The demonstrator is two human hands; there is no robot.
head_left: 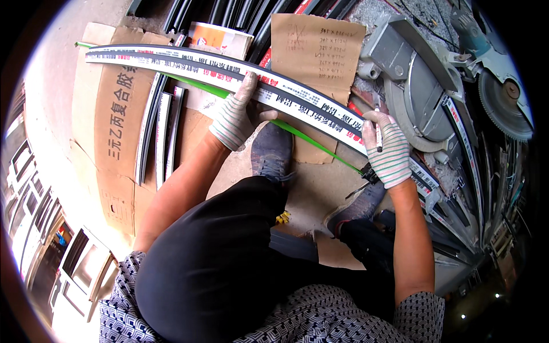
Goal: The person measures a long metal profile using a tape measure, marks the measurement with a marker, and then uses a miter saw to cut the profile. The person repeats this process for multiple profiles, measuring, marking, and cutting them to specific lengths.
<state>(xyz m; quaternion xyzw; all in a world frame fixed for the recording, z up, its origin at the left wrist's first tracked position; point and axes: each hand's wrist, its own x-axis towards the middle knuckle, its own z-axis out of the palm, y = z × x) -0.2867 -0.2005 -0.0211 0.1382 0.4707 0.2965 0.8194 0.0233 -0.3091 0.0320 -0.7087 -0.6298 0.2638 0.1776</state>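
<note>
Profile (309, 102), one, partly hides gripping fingers of your left hand (233, 121), 11 o'clock; right hand (389, 150) clasps it and one marker (378, 132), 3 o'clock.

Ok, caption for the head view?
Gloved left hand and right hand hold a long printed strip by a green tape, the right also holding a pen, a circular saw blade nearby.

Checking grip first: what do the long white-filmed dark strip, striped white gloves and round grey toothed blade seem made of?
Long white-filmed dark strip: possibly metal or rigid plastic, smooth; printed film hides much of it.
Striped white gloves: likely knitted fabric, matte, ribbed.
Round grey toothed blade: probably steel, dull metallic sheen.
</note>
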